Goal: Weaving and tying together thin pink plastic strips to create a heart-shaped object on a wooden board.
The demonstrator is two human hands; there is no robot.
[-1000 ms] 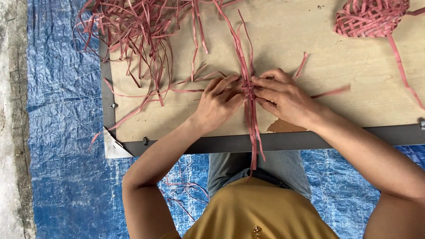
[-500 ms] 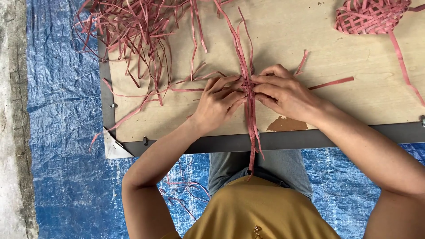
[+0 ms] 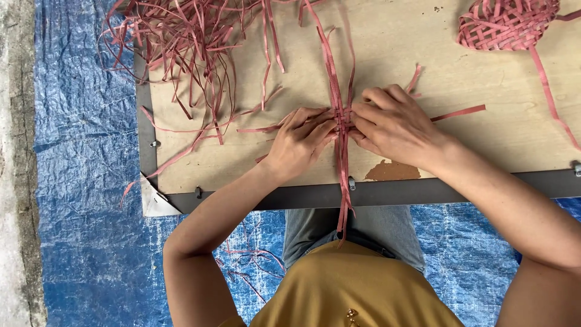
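Pinching from both sides, the left hand [image 3: 301,138] and the right hand [image 3: 396,126] meet at a narrow bundle of dusty-pink flat weaving strips [image 3: 341,130] that runs lengthwise across a pale plywood work board [image 3: 387,54]. The left fingers are curled closed, their tips pressing the bundle from the left; the right fingers are bent and closed too, gripping the same crossing point from the right, so the two sets of fingertips almost touch across the strips. The bundle lies on the board near its front edge, its lower ends hanging past that edge and over the dark metal frame rail [image 3: 423,192] toward the person's lap. A few single pink strips cross the bundle under the hands, one sticking out to the right of the right hand [image 3: 458,112] and another trailing left of the left hand [image 3: 260,129].

At the far left corner of the board sits a loose tangled heap of pink strips [image 3: 181,42], some spilling over the board's left side. At the far right corner lies a small rounded piece of woven pink basketwork [image 3: 507,23], with one long strip trailing from it toward the front edge. Beneath the board, a crinkled blue plastic tarp [image 3: 78,181] covers the ground, and a strip of grey concrete [image 3: 15,151] shows beyond the tarp, left of the board.
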